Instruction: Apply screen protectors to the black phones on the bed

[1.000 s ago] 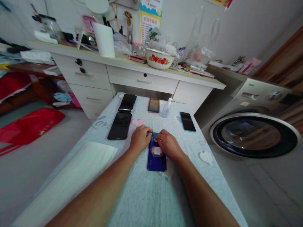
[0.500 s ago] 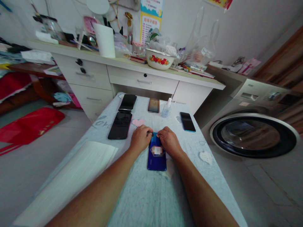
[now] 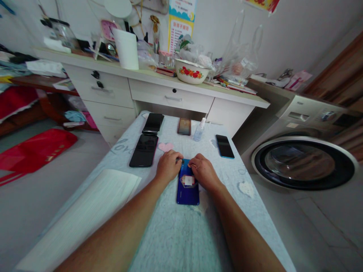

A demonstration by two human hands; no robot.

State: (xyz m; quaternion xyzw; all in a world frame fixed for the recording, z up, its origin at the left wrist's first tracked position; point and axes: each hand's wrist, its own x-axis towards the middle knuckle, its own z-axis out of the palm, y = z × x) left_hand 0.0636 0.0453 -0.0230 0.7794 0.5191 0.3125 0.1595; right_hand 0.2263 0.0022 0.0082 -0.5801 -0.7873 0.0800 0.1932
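Observation:
A blue smartphone [image 3: 188, 195] lies back up on the cloth-covered table, with a sticker [image 3: 188, 180] on its back. My left hand [image 3: 169, 165] is closed at the phone's upper left edge, its fingertips gripping beside the dark camera spot. On the upper right part of the phone, my right hand [image 3: 203, 169] has thumb and fingers pinched together against the back; whatever is between them is too small or hidden to make out.
Two dark phones, a nearer one [image 3: 144, 150] and a farther one [image 3: 153, 123], lie at left. Another phone [image 3: 225, 146] is at right. A spray bottle [image 3: 199, 130] stands beside a blurred-out item [image 3: 184, 126]. A folded white cloth [image 3: 85, 217] covers the left edge.
My right hand has shifted very slightly toward me on the phone. My left hand and the phone have stayed in place.

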